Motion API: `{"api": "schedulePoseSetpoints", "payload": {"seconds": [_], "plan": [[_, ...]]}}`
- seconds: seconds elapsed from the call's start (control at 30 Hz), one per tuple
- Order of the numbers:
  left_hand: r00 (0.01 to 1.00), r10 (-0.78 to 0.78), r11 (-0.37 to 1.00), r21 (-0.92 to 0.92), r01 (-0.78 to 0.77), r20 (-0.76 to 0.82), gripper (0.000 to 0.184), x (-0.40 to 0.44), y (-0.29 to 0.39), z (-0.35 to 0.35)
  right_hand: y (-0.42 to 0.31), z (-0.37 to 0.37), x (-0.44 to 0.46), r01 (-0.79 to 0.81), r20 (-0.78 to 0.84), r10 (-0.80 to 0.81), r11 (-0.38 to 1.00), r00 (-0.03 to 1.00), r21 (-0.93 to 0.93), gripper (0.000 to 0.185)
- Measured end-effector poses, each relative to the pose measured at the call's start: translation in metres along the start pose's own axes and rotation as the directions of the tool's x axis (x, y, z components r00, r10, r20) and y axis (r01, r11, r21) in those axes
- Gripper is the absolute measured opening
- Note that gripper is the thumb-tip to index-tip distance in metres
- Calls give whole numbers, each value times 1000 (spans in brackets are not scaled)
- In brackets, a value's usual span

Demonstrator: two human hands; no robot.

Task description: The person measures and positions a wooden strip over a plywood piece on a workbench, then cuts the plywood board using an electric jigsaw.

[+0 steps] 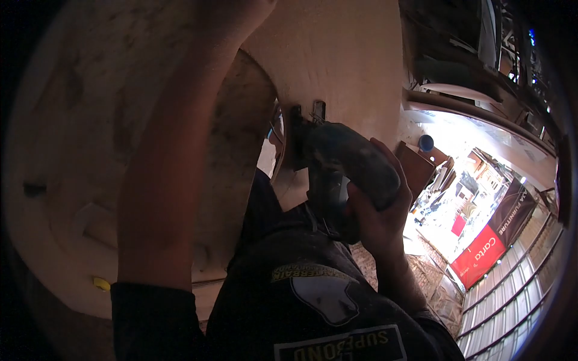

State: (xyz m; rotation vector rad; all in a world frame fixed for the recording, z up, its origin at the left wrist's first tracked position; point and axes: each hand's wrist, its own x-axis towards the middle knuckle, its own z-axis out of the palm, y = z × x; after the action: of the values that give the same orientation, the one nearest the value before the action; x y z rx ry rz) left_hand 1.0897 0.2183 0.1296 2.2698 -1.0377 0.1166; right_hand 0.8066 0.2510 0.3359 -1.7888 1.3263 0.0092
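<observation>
My right hand [382,210] is wrapped round the handle of a dark, dusty power tool that looks like a jigsaw [346,162]. The tool's metal foot rests on a pale wooden board [349,60], beside a curved cut edge. Left of that edge lies a large, stained, rounded panel [241,126], and a narrow gap opens between the two. My left arm stretches forward over the panel. Only the wrist and part of my left hand [247,15] show at the top edge; its fingers are out of view.
A small yellow object [102,283] lies on the panel at the lower left, and a dark object [34,189] at the far left. To the right are a blue cup [425,142], a red and black banner [478,256], corrugated metal sheeting [512,295] and stacked material at the upper right.
</observation>
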Motion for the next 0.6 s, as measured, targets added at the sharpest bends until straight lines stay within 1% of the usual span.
{"api": "schedulePoseSetpoints", "payload": {"seconds": [0.1,0.2,0.3,0.4,0.6], "plan": [[1000,-13,998,54,13,5,56,-2,0,0,-1,3,0,-1,-8,1,1000,1000,-7,68],[1000,-13,998,61,14,-19,55,-2,0,2,0,4,1,4,-19,-4,1000,1000,-7,67],[998,-32,999,-3,32,46,55,-1,2,-5,-2,5,1,-7,-24,7,1000,1000,6,67],[998,-36,999,13,35,52,55,1,2,-3,-4,1,2,-25,3,25,1000,1000,4,67],[1000,2,995,97,-2,5,54,0,2,-2,-5,-1,5,-11,27,11,1000,1000,-5,66]]}}
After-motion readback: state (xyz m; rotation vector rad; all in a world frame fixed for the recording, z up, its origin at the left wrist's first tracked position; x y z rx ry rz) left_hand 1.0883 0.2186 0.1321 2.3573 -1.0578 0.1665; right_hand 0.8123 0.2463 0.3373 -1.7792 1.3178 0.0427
